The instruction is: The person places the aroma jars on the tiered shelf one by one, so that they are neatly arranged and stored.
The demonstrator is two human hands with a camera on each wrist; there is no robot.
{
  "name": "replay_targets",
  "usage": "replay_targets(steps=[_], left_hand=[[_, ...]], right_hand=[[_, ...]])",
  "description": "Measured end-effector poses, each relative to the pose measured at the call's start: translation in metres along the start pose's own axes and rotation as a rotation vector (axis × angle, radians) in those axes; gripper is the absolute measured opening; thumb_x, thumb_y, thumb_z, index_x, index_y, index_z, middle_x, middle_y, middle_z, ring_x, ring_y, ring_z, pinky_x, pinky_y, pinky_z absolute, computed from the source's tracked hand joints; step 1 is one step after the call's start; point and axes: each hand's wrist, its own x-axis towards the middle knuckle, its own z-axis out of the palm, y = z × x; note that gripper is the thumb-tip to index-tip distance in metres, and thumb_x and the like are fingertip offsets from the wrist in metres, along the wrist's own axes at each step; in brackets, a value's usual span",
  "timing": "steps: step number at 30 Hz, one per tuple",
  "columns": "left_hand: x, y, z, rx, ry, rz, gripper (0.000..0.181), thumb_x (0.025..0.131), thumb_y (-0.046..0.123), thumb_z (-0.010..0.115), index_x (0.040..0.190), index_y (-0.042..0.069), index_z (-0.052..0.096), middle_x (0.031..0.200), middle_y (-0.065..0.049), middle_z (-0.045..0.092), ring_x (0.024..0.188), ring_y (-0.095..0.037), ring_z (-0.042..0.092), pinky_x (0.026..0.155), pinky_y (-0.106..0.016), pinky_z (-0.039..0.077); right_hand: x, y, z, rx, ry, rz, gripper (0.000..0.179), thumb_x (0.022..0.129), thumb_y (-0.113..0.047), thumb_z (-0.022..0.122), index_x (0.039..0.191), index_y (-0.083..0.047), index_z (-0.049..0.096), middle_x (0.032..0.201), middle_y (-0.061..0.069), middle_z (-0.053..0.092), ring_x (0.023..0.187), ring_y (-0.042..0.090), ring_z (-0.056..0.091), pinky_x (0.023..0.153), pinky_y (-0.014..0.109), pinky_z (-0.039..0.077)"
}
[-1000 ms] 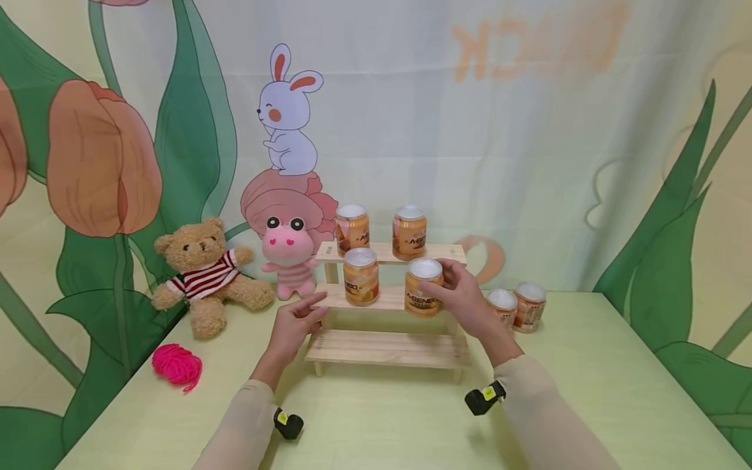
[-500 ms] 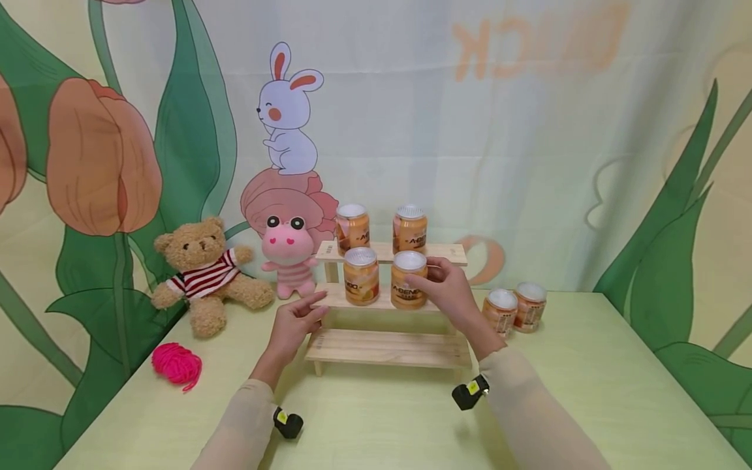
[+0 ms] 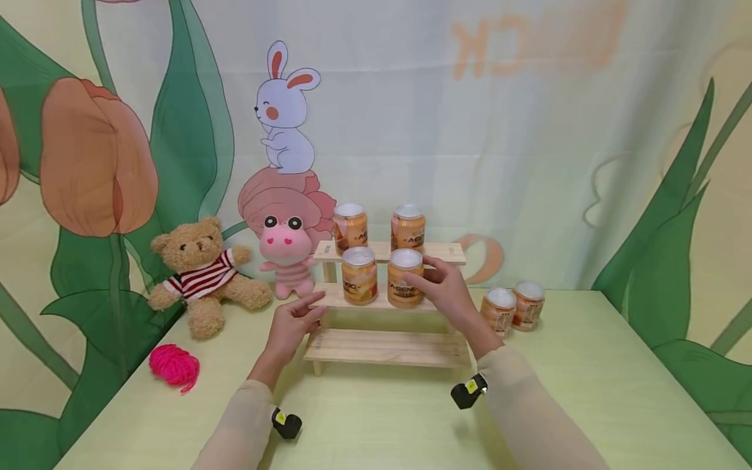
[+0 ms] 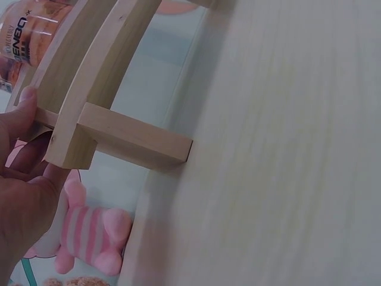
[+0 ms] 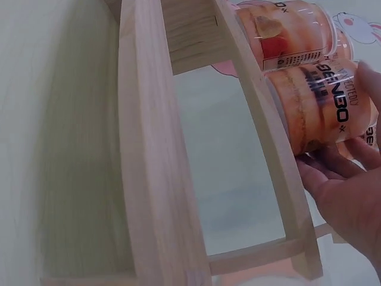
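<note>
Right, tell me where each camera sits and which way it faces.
Head: worn on the head, facing forward and down at the wooden stand; left hand, right hand and sleeves show.
Left: on the left wrist, facing the wooden stand's end and pink toy; left hand partly shows.
Right: on the right wrist, facing the wooden stand and gripped jar; right hand partly shows.
Both wrist views share the wooden stand.

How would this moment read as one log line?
right-hand grip: holds jar at middle shelf | left-hand grip: holds its left end | top shelf: two jars | table: two jars, right
</note>
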Motion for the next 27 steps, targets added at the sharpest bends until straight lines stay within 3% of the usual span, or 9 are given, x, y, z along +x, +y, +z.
replay_targets(steps=[3, 8, 12, 17, 22, 27], left_hand=[[0.001, -0.001, -0.001, -0.008, 0.003, 0.002, 0.035, 0.093, 0.001, 0.070, 0.127, -0.002, 0.067, 0.094, -0.020, 0.072, 0.070, -0.010, 0.059, 0.064, -0.023, 0.054], [0.004, 0.000, -0.001, -0.005, -0.022, 0.007, 0.036, 0.093, 0.003, 0.070, 0.129, -0.002, 0.066, 0.096, -0.019, 0.072, 0.071, -0.010, 0.059, 0.065, -0.022, 0.054], [0.005, 0.001, -0.002, -0.004, -0.015, 0.013, 0.036, 0.093, 0.003, 0.070, 0.128, -0.002, 0.066, 0.091, -0.012, 0.073, 0.071, -0.010, 0.059, 0.065, -0.022, 0.054], [0.003, 0.002, -0.003, 0.002, -0.010, 0.000, 0.035, 0.093, 0.002, 0.070, 0.128, -0.001, 0.067, 0.088, -0.009, 0.072, 0.071, -0.011, 0.059, 0.065, -0.022, 0.054], [0.001, 0.002, -0.002, 0.016, -0.019, -0.017, 0.036, 0.094, 0.005, 0.070, 0.130, 0.000, 0.066, 0.094, -0.013, 0.073, 0.074, -0.010, 0.060, 0.068, -0.023, 0.055], [0.001, 0.001, -0.002, 0.024, -0.013, -0.022, 0.036, 0.094, 0.007, 0.070, 0.129, 0.001, 0.067, 0.098, -0.018, 0.072, 0.075, -0.010, 0.060, 0.069, -0.024, 0.055]], right_hand=[[-0.002, 0.005, -0.002, -0.015, -0.024, 0.006, 0.079, 0.088, -0.044, 0.077, 0.150, -0.010, 0.043, 0.136, 0.014, 0.059, 0.125, 0.028, 0.056, 0.100, 0.045, 0.047], [-0.008, 0.009, -0.012, -0.035, -0.012, -0.039, 0.067, 0.090, -0.044, 0.075, 0.144, -0.013, 0.051, 0.135, 0.012, 0.060, 0.124, 0.027, 0.056, 0.100, 0.045, 0.048], [-0.014, 0.005, -0.022, -0.046, -0.014, -0.058, 0.064, 0.092, -0.041, 0.073, 0.144, -0.010, 0.051, 0.136, 0.013, 0.059, 0.126, 0.029, 0.055, 0.100, 0.047, 0.047], [-0.027, 0.008, -0.039, -0.054, -0.010, -0.082, 0.063, 0.094, -0.034, 0.072, 0.144, -0.003, 0.049, 0.139, 0.016, 0.056, 0.126, 0.029, 0.055, 0.100, 0.035, 0.048], [-0.042, 0.019, -0.065, -0.093, 0.073, -0.112, 0.059, 0.095, -0.030, 0.071, 0.142, 0.000, 0.050, 0.140, 0.021, 0.055, 0.127, 0.030, 0.054, 0.092, 0.018, 0.048], [-0.051, 0.030, -0.088, -0.155, 0.181, -0.060, 0.061, 0.095, -0.037, 0.070, 0.141, -0.001, 0.051, 0.137, 0.017, 0.058, 0.123, 0.023, 0.056, 0.089, 0.013, 0.046]])
